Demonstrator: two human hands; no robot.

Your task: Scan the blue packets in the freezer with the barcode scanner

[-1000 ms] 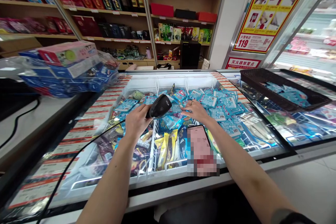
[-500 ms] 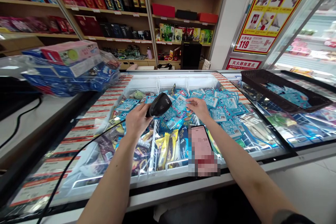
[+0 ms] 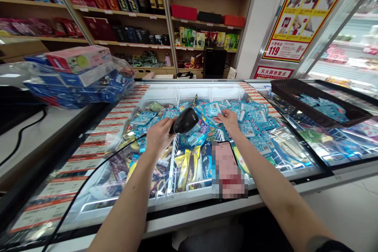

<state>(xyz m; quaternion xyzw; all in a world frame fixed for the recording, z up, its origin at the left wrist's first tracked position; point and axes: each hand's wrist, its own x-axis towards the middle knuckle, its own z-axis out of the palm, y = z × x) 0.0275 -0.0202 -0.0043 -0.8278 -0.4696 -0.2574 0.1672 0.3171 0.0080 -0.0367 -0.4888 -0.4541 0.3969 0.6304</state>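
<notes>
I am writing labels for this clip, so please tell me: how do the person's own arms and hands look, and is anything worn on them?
Both forearms are bare, with no gloves or watch visible. The left hand shows no ring that I can see. The right hand is too small to check for a ring. A dark sleeve edge shows at the right upper arm, at the picture's bottom corner.

A shop: chest freezer w/ packed ice creams, shelves of boxed goods & bottles, barcode scanner.
</notes>
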